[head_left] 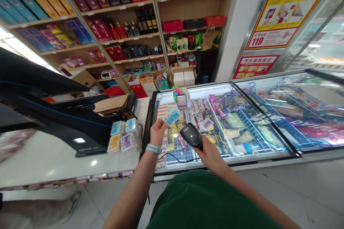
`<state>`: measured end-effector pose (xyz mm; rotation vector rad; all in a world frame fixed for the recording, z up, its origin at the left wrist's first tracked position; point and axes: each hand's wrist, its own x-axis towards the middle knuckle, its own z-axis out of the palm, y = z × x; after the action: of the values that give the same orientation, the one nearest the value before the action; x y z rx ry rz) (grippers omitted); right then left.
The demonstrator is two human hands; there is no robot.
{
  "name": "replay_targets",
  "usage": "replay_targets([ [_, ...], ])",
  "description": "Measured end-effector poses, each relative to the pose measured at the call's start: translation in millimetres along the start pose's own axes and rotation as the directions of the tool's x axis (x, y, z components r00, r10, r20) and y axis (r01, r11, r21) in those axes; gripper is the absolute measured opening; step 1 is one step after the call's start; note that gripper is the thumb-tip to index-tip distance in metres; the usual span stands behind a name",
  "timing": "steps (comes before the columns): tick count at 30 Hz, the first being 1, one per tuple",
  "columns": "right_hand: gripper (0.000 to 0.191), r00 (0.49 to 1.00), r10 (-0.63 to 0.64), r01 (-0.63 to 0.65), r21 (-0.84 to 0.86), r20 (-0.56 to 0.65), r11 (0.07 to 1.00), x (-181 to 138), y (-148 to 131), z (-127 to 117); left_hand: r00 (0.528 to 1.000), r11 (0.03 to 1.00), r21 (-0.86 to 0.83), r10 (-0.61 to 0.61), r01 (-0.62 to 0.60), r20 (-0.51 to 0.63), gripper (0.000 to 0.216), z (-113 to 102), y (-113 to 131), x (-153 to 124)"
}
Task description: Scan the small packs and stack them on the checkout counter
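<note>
The left hand (158, 131) pinches a small blue packet (172, 116) in its fingertips over the left end of the freezer (242, 164), and the right hand (209, 149) grips a scanner (190, 134) just beside it, so scanning looks underway and calls for the barcode to face the scanner.

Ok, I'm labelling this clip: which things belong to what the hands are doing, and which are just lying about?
In use:
- left hand pinching a small blue packet
- right hand gripping a barcode scanner

Lying about:
- stacked packets on the counter
- black till screen
- glass-topped freezer
- shelf bottles
</note>
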<state>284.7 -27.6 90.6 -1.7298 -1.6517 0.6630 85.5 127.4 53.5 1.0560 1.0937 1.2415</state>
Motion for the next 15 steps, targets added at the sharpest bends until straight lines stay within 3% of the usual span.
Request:
replay_targets([
  [15, 0.013, 1.0, -0.006, 0.006, 0.016, -0.013, 1.0, -0.2, -1.3, 0.8, 1.0, 1.0, -0.001, 0.003, -0.003, -0.029, 0.046, -4.0, -7.0, 13.6],
])
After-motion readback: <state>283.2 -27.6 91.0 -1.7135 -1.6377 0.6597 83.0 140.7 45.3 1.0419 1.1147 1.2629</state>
